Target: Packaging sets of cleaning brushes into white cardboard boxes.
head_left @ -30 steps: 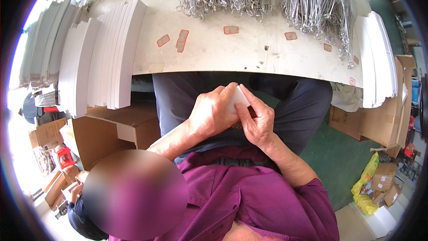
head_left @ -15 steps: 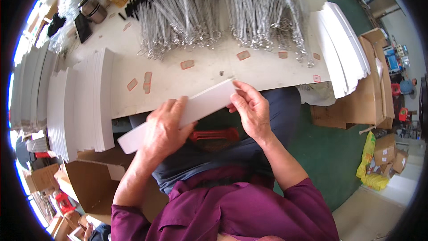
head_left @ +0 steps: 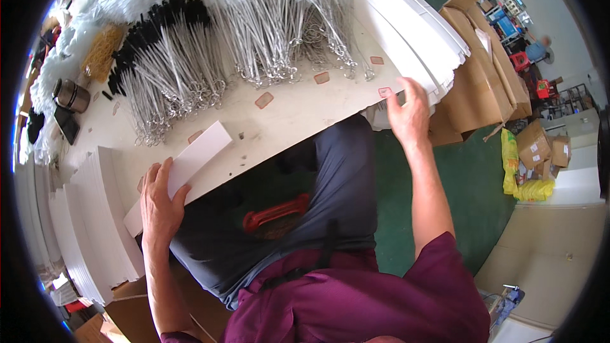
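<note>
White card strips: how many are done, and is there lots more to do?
Done, it seems: a fanned row of white strips lies at the table's left edge. In hand: the left hand presses one long white strip flat on the table, while the right hand reaches the stack of white sheets. Left: that thick stack, and heaps of wire brushes.

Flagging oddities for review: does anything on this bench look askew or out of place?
Nothing much. The card under the left hand lies slanted, overhanging the table edge; the right hand touches the fanned white stack.
</note>
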Available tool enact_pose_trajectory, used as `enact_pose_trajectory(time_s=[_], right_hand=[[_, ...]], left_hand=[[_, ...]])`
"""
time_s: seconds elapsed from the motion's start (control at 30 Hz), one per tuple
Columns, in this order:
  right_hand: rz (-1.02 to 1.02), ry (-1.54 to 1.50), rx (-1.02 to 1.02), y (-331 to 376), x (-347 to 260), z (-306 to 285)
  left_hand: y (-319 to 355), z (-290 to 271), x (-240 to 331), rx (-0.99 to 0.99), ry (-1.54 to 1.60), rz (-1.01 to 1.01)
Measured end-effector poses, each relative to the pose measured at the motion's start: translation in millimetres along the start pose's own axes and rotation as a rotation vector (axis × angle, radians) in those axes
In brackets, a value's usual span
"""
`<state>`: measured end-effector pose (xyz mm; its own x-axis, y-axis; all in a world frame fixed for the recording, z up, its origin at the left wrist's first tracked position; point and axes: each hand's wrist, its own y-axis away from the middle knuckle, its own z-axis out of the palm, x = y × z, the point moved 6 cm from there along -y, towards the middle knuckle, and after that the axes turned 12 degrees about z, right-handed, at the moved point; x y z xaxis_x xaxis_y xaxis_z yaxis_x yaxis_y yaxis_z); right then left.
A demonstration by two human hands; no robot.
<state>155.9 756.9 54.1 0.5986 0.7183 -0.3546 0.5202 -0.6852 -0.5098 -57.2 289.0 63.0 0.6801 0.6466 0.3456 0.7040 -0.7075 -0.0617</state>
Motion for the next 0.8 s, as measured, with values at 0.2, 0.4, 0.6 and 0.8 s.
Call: enact_pose_trajectory(time_s=[0.2, 0.4, 0.6, 0.8], right_hand=[[0.095, 0.405, -0.109, -31.3, 72.5, -9.8], [0.11, 0.373, -0.148, -35.4, 86.7, -7.0], [-0.003, 0.294, -0.109, -37.3, 56.7, -8.2], [0.086, -0.106, -0.274, -43.1, 4.5, 27.4]], left_hand=[[1.1, 0.9, -2.1, 0.026, -0.02, -0.029], [-2.9, 2.6, 3.0, 0.05, -0.012, -0.011], [0.8, 1.3, 8.7, 0.108, -0.083, 0.045], [0.2, 2.2, 8.4, 0.107, -0.05, 0.037]])
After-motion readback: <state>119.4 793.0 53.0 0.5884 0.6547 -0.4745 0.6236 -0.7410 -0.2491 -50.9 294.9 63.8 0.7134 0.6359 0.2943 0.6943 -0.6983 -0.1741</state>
